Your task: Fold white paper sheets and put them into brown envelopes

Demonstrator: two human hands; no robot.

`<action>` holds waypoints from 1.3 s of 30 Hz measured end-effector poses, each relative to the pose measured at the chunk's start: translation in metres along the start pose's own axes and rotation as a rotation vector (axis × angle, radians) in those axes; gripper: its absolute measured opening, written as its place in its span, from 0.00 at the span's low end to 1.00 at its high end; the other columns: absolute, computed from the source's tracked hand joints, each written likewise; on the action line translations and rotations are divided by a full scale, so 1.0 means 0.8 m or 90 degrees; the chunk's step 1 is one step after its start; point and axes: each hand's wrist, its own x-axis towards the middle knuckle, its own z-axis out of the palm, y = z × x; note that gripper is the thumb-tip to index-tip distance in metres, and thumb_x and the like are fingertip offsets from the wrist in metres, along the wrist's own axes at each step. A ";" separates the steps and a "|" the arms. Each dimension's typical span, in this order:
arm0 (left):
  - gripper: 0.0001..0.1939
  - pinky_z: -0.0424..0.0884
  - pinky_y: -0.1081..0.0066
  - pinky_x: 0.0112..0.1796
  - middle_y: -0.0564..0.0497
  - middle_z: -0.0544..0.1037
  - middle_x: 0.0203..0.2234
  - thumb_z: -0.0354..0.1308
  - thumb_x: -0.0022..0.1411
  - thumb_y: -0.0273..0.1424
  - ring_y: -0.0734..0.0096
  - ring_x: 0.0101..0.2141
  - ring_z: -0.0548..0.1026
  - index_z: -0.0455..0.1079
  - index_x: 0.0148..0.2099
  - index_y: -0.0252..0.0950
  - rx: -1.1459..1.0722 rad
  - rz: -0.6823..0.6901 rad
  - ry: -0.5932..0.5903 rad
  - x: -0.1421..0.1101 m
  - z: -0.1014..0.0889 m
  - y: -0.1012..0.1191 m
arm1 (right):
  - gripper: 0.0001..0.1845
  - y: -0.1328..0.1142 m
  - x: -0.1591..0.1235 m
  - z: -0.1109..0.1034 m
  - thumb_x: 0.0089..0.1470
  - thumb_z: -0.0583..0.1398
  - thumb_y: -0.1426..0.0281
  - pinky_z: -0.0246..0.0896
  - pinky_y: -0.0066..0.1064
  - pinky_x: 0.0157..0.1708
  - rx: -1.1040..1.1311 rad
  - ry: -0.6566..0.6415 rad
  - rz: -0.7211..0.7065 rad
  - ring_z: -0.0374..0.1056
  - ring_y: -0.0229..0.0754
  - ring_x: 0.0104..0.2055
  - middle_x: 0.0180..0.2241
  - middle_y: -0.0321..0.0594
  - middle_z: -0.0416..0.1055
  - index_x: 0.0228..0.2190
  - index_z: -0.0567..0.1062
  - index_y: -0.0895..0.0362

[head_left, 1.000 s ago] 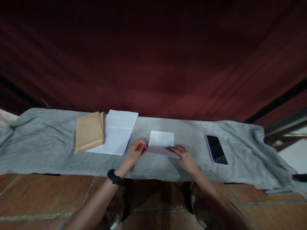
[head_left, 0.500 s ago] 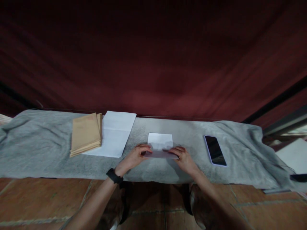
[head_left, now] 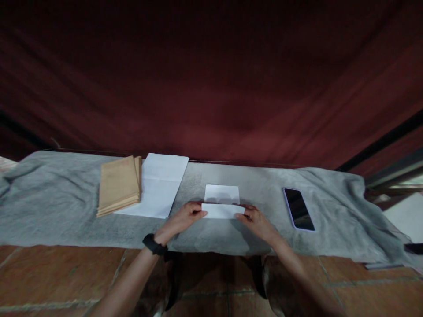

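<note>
A white sheet of paper (head_left: pixel 222 211) is held in front of me by its two ends, its near part raised as a narrow strip facing me. Behind the strip more white paper (head_left: pixel 222 192) lies flat on the grey cloth; whether both are one folded sheet I cannot tell. My left hand (head_left: pixel 185 219) is closed on the left end, thumb on the near face and fingers behind. At the right end my right hand (head_left: pixel 256 222) pinches the paper in the same way. A dark band circles my left wrist.
To the left, several brown envelopes (head_left: pixel 119 181) are stacked partly over a larger white sheet with a crease (head_left: pixel 161 185). A phone in a lilac case (head_left: pixel 299 209) lies to the right. Grey cloth (head_left: pixel 66 189) covers the narrow surface; a dark red curtain (head_left: pixel 211 88) hangs behind.
The near part of the paper has turned up, from a shaded, nearly edge-on strip to a bright face towards me. My thumbs now show on its front.
</note>
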 end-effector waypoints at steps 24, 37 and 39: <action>0.19 0.65 0.69 0.34 0.42 0.82 0.37 0.48 0.71 0.43 0.58 0.38 0.80 0.76 0.43 0.38 0.391 -0.281 0.270 0.051 0.039 0.048 | 0.13 -0.011 0.066 0.042 0.64 0.58 0.60 0.57 0.40 0.46 -0.312 0.148 0.328 0.66 0.53 0.48 0.45 0.50 0.72 0.42 0.75 0.57; 0.14 0.62 0.71 0.33 0.46 0.83 0.37 0.51 0.70 0.39 0.64 0.37 0.79 0.76 0.44 0.39 0.308 -0.297 0.250 0.062 0.032 0.038 | 0.14 -0.003 0.070 0.049 0.60 0.62 0.59 0.56 0.39 0.44 -0.294 0.230 0.345 0.65 0.54 0.48 0.44 0.49 0.71 0.41 0.74 0.57; 0.15 0.64 0.70 0.34 0.45 0.83 0.38 0.50 0.70 0.39 0.62 0.39 0.80 0.76 0.45 0.40 0.342 -0.302 0.266 0.062 0.037 0.040 | 0.14 -0.003 0.070 0.050 0.60 0.61 0.59 0.57 0.39 0.44 -0.300 0.242 0.341 0.65 0.54 0.47 0.44 0.49 0.71 0.42 0.73 0.57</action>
